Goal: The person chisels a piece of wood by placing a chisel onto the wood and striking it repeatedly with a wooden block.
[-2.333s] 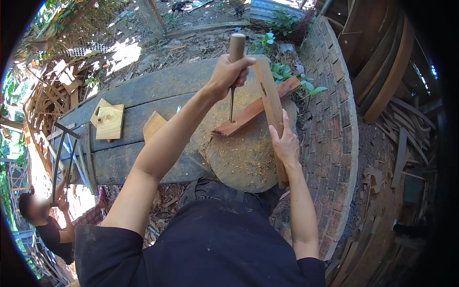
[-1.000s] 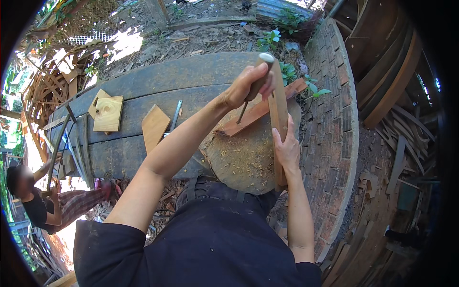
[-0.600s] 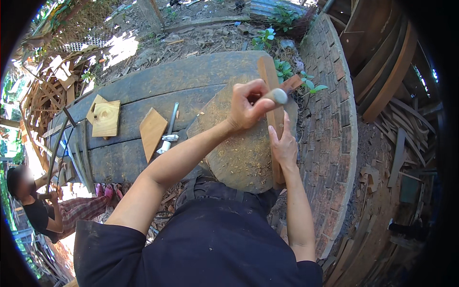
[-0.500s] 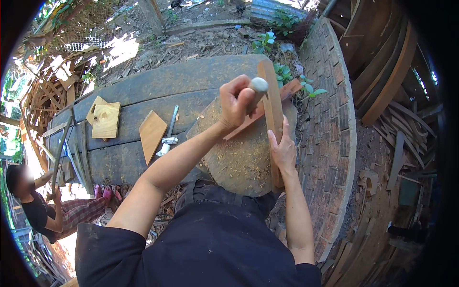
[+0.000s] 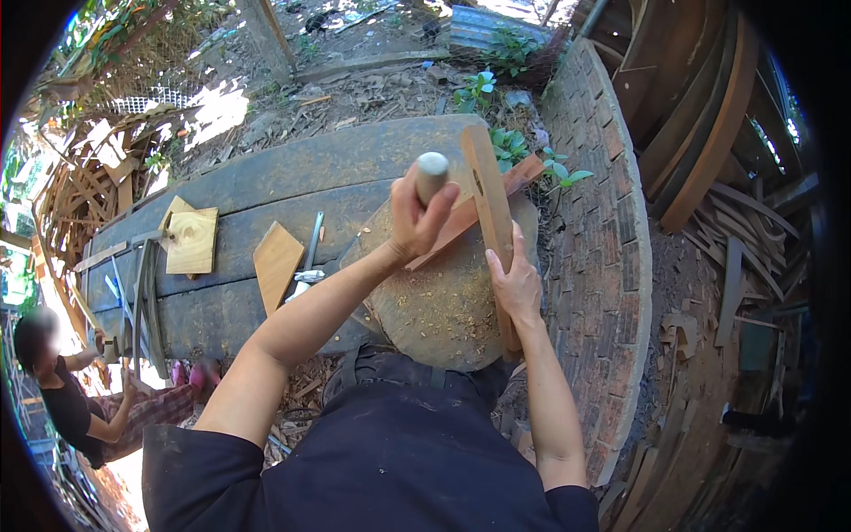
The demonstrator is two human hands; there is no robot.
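My left hand (image 5: 417,217) is wrapped round the thick handle (image 5: 433,174) of a tool, its pale round butt turned up. The tool's working end is hidden beneath my hand. My right hand (image 5: 519,279) grips the lower part of a long wooden bar (image 5: 490,199), fingers along its right side. A dark slot shows in the bar's upper part. The bar stands tilted over a round wooden block (image 5: 434,319) strewn with shavings. Behind it, a reddish wood strip (image 5: 463,226) lies slantwise across the block. My left hand is apart from the bar.
Left on the dark plank table (image 5: 310,173) lie a square yellowish board (image 5: 192,241), a pointed brown board (image 5: 278,266) and a metal clamp (image 5: 312,248). A brick wall (image 5: 598,257) runs along the right. Another person (image 5: 75,399) works at the far left.
My left hand has moved left with the tool, away from the bar, baring its slot. My right hand keeps its grip. The other person's arms have shifted.
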